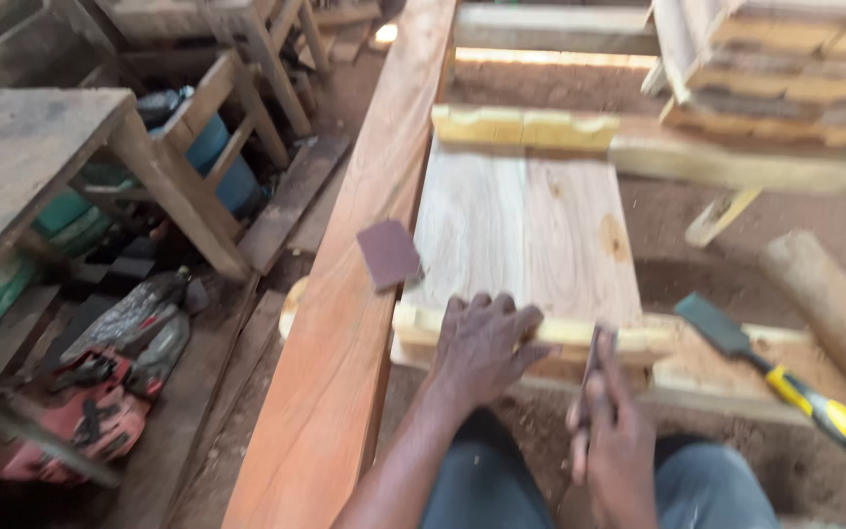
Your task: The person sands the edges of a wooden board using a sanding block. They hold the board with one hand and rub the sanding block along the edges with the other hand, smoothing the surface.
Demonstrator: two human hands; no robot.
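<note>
The board (526, 230) was pale with brown grain, the sandpaper (389, 254) maroon, the chisel handle (834, 421) yellow and black.

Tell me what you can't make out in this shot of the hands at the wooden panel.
- Head view: the dark thing in the right hand is motion-blurred and mostly covered by fingers.
- The batten under the left hand is partly covered.
- The yellow-handled chisel runs off the right edge.
- The red machine is blurred.

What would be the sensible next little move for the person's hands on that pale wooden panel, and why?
Probably draw the dark strip, likely sandpaper, in the right hand along the near yellowish rail. The left hand lies flat on that rail, steadying the pale panel, and the strip meets its edge. The chisel lies untouched.
</note>
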